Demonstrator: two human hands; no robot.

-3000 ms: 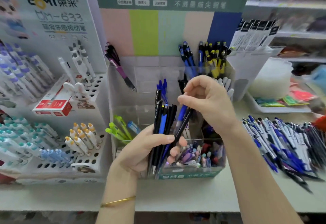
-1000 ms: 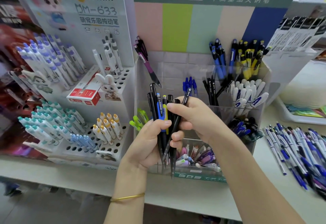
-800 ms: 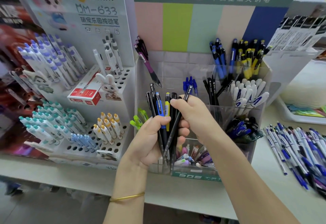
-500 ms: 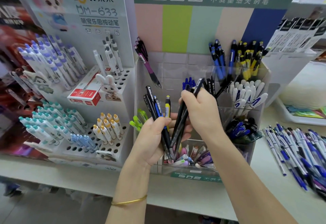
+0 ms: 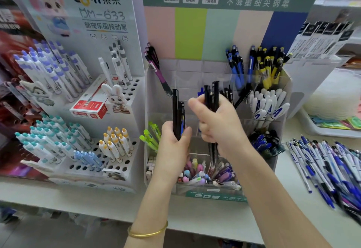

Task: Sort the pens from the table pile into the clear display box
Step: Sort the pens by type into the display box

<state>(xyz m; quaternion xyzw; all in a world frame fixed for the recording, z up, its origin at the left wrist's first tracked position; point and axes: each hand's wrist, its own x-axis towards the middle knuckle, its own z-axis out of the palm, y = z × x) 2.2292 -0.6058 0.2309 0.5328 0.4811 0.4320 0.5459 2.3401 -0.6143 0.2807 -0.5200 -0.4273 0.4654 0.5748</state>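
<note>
Nearest, the left hand [image 5: 172, 146] is closed round two or three upright dark pens [image 5: 177, 115], one with a blue grip, and a gold bangle [image 5: 147, 232] circles its wrist. Beside it the right hand [image 5: 218, 124] is closed on a bundle of black pens [image 5: 211, 96], their tips pointing down over the front of the clear box [image 5: 259, 161]. Both hands hover in front of that box on the counter [image 5: 195, 214]. Its front tray holds pastel pens lying flat, a left slot has green pens [image 5: 150, 135], a right slot dark blue ones, and behind that stand white pens [image 5: 267, 103]. At the back are blue and yellow pens, with purple ones in the left corner. To the right the pile [image 5: 330, 167] of loose pens lies on the counter. A white rack [image 5: 125, 122] to the left carries capped pens in holes and a red carton [image 5: 88, 108]
</note>
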